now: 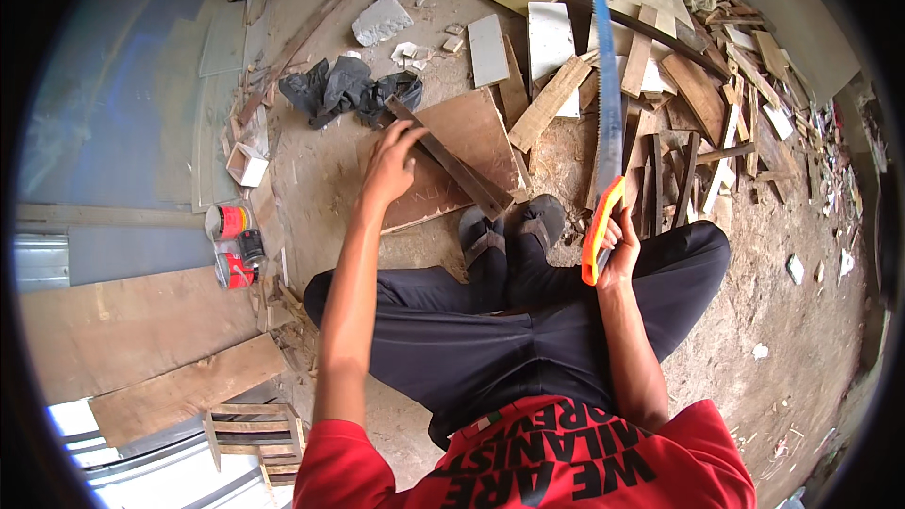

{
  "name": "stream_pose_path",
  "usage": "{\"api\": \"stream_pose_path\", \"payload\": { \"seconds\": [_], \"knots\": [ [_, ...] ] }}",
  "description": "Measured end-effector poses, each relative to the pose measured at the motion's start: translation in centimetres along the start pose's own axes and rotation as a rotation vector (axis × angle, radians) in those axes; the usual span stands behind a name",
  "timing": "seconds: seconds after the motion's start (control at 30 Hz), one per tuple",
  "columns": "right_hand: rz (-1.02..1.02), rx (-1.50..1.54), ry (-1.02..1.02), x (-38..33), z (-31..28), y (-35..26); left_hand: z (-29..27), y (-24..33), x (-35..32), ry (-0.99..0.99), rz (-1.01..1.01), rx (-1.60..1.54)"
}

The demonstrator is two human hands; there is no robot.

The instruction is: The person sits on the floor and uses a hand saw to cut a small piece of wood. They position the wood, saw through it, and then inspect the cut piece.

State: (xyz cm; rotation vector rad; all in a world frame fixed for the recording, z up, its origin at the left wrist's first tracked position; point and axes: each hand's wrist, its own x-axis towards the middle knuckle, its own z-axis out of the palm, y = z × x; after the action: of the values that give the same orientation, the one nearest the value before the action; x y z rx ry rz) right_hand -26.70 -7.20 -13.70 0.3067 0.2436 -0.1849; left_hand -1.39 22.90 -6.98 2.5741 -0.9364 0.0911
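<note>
Your right grip point(618, 259) holds the saw point(612, 127) by its orange handle; your left grip point(389, 167), half-spread, seems to touch the dark wooden strip point(444, 157) slanting from the brown board point(471, 127)'s far edge toward its near right corner.

Red T-shirt point(451, 488), black trousers point(500, 344), dark footwear point(554, 215).
The shirt has short sleeves point(341, 467) and large black block lettering point(566, 467) across the front; forearms point(347, 335), left hand point(389, 165) and right hand point(619, 253) are bare. Greyish straps point(485, 245) seem to cross the footwear, though small and unclear here.
</note>
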Motion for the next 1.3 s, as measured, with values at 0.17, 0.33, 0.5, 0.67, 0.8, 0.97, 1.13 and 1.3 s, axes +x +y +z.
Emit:
{"api": "stream_pose_path", "payload": {
  "seconds": [0.17,0.33,0.5,0.67,0.8,0.97,1.13,1.3],
  "knots": [
    [-0.084,0.017,0.077,0.4,-0.3,0.4,0.1,-0.6,3.0,-0.373,0.361,0.282],
    [0.022,0.008,-0.027,0.7,0.0,0.3,1.0,-0.4,3.6,-0.332,0.326,0.198],
    [0.004,0.018,0.01,-0.5,0.4,-0.3,1.6,2.6,3.3,0.037,-0.054,-0.065],
    [0.039,0.007,-0.034,-0.4,0.1,-0.6,2.8,6.1,3.4,0.298,-0.747,-1.167],
    [0.044,-0.2,0.009,-0.9,1.3,0.6,2.3,8.1,2.9,0.494,-0.757,-1.672],
    [0.085,-0.353,0.022,-3.4,1.4,2.3,-1.2,9.8,3.3,0.585,-0.552,-1.895],
    [0.011,-0.643,0.028,-5.2,2.3,4.7,-4.1,11.0,3.3,0.593,-0.458,-1.863],
    [0.032,-0.884,0.092,-5.2,5.7,7.0,-4.3,10.3,2.0,0.538,-0.423,-1.938]
  ]
}}
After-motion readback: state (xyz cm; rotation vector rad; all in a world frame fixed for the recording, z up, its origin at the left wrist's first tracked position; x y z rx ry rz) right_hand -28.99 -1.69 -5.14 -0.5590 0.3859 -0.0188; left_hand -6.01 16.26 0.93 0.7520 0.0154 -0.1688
